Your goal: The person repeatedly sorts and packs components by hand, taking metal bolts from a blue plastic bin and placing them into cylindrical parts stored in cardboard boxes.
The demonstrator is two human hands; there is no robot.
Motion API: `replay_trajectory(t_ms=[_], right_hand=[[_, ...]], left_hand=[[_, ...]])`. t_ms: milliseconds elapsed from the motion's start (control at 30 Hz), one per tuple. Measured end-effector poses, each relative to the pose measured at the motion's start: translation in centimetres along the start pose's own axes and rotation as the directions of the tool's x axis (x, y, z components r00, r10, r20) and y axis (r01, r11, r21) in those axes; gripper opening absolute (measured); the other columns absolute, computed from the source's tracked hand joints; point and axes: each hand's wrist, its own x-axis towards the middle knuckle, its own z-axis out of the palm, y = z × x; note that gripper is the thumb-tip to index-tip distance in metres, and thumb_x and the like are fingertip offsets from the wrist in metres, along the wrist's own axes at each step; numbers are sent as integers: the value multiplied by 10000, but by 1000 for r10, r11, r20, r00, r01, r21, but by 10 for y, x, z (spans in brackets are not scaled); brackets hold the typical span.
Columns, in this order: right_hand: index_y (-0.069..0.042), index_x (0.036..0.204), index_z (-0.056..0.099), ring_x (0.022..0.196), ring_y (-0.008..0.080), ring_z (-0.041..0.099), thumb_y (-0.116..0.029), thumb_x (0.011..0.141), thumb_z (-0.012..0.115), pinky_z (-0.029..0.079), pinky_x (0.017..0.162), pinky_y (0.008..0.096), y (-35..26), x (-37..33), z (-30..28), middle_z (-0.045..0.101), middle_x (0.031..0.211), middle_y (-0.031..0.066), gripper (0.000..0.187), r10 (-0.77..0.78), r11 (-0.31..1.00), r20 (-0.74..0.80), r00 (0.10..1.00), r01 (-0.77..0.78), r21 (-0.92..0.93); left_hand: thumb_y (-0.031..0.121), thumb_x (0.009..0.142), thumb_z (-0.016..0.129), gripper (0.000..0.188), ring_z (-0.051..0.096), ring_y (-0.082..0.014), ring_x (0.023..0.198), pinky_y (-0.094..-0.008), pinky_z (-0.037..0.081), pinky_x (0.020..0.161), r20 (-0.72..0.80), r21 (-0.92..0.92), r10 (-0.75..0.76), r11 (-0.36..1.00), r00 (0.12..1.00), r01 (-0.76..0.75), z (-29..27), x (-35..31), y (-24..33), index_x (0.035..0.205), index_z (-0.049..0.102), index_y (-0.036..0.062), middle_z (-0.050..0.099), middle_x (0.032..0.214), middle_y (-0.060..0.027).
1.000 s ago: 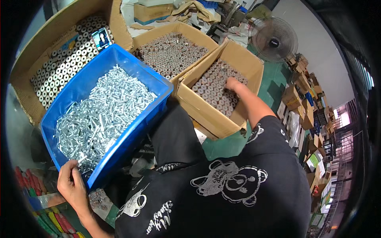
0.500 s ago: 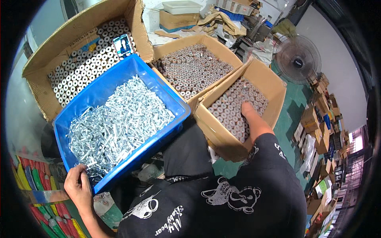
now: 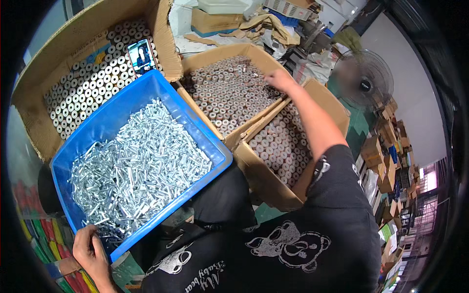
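Fingers curled, grips unclear, the right hand (image 3: 279,80) has moved from the right brown cardboard box (image 3: 268,172) to the middle box's (image 3: 251,52) right edge, the left hand (image 3: 90,248) staying at the blue plastic bin's (image 3: 194,122) near corner.

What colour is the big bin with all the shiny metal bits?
The bin is bright blue, best seen in the head view.

Bin (image 3: 222,157) of pins (image 3: 141,171) at your left, phone (image 3: 141,57) and left carton (image 3: 63,46) behind it, middle carton (image 3: 266,56) then right carton (image 3: 266,178) to its right
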Motion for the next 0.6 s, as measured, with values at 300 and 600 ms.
replay_trajectory(t_ms=[300, 600], right_hand=[[-90, 999, 712, 957, 276, 668, -181, 890, 526, 530, 798, 404, 35, 7, 70, 692, 1023, 121, 234, 303, 758, -87, 949, -295, -582], [-107, 1111, 674, 1081, 283, 613, -206, 928, 475, 505, 857, 406, 45, 36, 74, 639, 1176, 111, 288, 324, 773, 26, 946, -249, -583]], left_hand=[[-58, 700, 553, 142, 618, -311, 668, -358, 485, 631, -42, 37, 6, 999, 999, -4, 1, 10, 9, 805, 636, -12, 616, 733, -158], [-29, 695, 577, 132, 609, -288, 608, -359, 483, 573, -102, -5, 39, 999, 994, -40, -10, -5, 1, 800, 650, 5, 606, 689, -141]])
